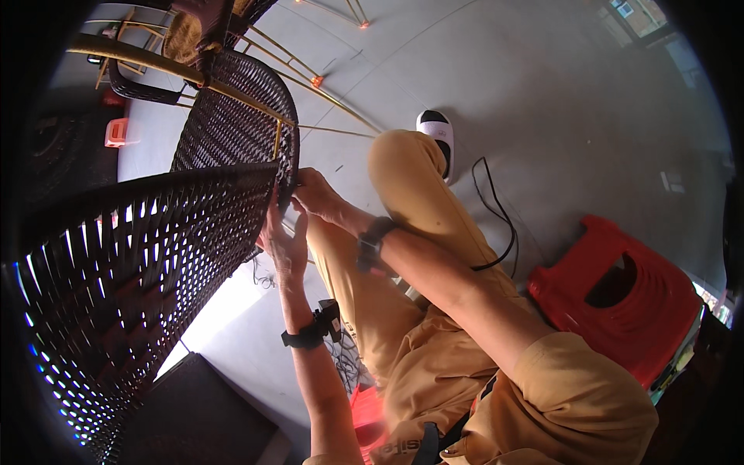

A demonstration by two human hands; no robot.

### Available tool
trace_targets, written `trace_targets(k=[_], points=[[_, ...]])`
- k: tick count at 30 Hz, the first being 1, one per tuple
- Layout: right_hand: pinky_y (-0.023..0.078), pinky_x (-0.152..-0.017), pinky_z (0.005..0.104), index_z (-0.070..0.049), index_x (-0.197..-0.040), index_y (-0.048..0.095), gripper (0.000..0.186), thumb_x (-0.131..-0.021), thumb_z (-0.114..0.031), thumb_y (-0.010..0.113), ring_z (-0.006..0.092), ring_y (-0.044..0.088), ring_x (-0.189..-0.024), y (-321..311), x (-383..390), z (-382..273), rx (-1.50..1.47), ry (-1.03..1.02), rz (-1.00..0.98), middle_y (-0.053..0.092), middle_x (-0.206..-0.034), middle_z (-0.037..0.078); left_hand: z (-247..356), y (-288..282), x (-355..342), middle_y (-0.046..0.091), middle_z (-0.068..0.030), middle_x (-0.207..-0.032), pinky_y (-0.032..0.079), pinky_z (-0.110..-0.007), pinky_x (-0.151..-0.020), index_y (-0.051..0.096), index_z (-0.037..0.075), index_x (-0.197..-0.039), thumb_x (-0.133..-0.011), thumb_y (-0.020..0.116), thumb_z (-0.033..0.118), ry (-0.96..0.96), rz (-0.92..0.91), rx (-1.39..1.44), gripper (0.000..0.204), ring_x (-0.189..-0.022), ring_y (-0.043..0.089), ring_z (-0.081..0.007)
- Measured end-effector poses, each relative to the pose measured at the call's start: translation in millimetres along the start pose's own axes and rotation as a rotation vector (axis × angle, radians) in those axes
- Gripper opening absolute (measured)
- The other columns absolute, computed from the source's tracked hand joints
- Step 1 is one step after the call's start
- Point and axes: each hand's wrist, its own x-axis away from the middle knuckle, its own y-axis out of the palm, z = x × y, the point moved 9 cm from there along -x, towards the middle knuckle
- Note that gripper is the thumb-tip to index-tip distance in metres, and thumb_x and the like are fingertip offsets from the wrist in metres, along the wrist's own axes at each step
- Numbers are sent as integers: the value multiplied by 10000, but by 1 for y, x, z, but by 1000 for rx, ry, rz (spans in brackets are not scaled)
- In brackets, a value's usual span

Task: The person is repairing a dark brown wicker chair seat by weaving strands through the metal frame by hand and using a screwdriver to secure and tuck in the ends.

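A dark brown woven wicker chair (240,108) on a gold-coloured metal frame lies tipped in front of me, at the left. Its large woven panel (167,225) runs down the left side. My left hand (285,242) is at the panel's near right corner, its fingers around the edge and partly hidden by the weave. Just above it, my right hand (319,195) is closed at the same rim, fingertips pinched against the wicker. Whatever thin piece the right fingers hold is too small to make out. Both wrists wear black straps.
A red plastic stool (612,291) stands at my right; a black cord (508,221) loops on the grey tiled floor beside my knee. Tangled strands (349,364) lie below my left forearm. A dark box-like thing (201,415) is at lower left. Other gold chair legs (333,93) stand beyond.
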Motion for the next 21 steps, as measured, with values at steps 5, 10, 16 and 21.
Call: trace_targets(k=[5, 10, 16, 21], points=[[345, -375, 249, 38, -671, 553, 140, -752, 30, 440, 112, 463, -426, -3, 1, 1, -89, 98, -6, 514, -527, 58, 7, 8, 4, 399, -92, -1270, 193, -425, -968, 302, 231, -1336, -700, 632, 222, -17, -21, -183, 716, -1170, 352, -261], [363, -371, 227, -3, -686, 565, 161, -793, -25, 446, 90, 463, -422, 6, -1, -1, -83, 52, -81, 490, -515, 29, 6, 6, 4, 398, -85, -1233, 207, -423, -961, 311, 224, -1330, -690, 653, 193, -56, 7, -245, 727, -1159, 343, -251], [473, -560, 313, -23, -809, 625, 115, -753, -47, 527, 190, 594, -617, -22, -9, 17, 326, 15, 15, 605, -678, 108, 10, -14, 11, 439, -129, -1175, 293, -384, -947, 447, 70, -1223, -750, 594, 92, -46, 228, 309, 496, -1089, 405, -262], [473, -724, 349, -77, -848, 648, 256, -653, -4, 498, 289, 604, -827, -77, 5, 5, 643, 72, 353, 631, -842, 149, -11, -25, 56, 494, -99, -1032, 409, -319, -777, 531, -21, -1029, -836, 510, 171, -263, 455, 501, 273, -946, 482, -201]])
